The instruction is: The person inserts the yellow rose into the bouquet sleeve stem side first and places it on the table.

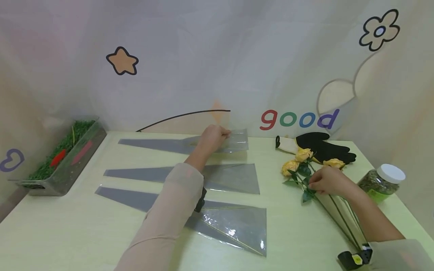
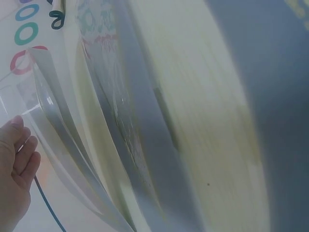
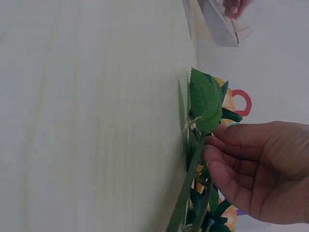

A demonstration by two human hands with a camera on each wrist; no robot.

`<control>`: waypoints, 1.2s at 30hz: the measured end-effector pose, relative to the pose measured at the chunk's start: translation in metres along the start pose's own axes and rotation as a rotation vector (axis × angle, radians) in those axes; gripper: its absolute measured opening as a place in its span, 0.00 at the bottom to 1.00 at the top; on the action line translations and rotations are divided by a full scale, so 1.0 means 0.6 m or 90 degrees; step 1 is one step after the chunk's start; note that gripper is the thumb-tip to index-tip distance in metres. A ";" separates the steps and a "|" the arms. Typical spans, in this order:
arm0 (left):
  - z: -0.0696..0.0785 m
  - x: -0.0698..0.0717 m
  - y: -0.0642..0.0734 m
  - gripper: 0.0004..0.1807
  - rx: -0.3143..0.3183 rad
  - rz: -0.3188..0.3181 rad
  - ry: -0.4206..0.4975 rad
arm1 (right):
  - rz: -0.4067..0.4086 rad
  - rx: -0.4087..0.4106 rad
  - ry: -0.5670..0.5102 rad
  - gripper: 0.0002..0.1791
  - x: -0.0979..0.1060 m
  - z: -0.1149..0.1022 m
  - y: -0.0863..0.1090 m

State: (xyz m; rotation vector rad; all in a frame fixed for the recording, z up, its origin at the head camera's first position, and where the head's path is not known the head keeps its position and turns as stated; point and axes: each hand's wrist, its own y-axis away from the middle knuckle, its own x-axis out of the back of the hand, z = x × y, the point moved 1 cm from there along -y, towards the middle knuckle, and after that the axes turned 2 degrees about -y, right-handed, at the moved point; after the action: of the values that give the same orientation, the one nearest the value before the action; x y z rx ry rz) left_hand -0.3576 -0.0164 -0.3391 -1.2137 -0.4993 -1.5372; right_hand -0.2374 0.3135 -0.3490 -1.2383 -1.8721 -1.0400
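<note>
Three clear-and-grey tapered plastic flower sleeves lie in rows on the table, among them the middle sleeve and the near sleeve. My left hand pinches the upper edge of the far sleeve near its wide end, where the film lifts and gapes. In the left wrist view that far sleeve stands partly raised beside the fingers. At the right lie several yellow artificial roses with long green stems. My right hand pinches one stem just below a green leaf, with fingertips close over the table.
Behind the roses lies a black-and-white work glove. A white-lidded jar stands at the right edge. At the far left is a clear bin holding artificial grass and a red piece. A printed cloth hangs behind the table.
</note>
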 end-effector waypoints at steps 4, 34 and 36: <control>0.000 0.000 0.000 0.12 -0.006 0.001 -0.005 | -0.007 -0.016 -0.019 0.09 -0.004 -0.001 -0.006; -0.006 0.007 0.000 0.12 -0.018 0.012 0.012 | 0.039 0.070 -0.053 0.10 0.075 -0.061 -0.006; -0.008 0.006 0.001 0.12 -0.022 0.017 0.008 | 0.071 0.069 -0.072 0.12 0.089 -0.068 -0.006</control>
State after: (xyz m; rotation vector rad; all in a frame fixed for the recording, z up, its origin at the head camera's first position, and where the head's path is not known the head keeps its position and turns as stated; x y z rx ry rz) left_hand -0.3589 -0.0220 -0.3377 -1.2310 -0.4487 -1.5356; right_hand -0.2549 0.2988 -0.2856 -1.3454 -1.8935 -0.8136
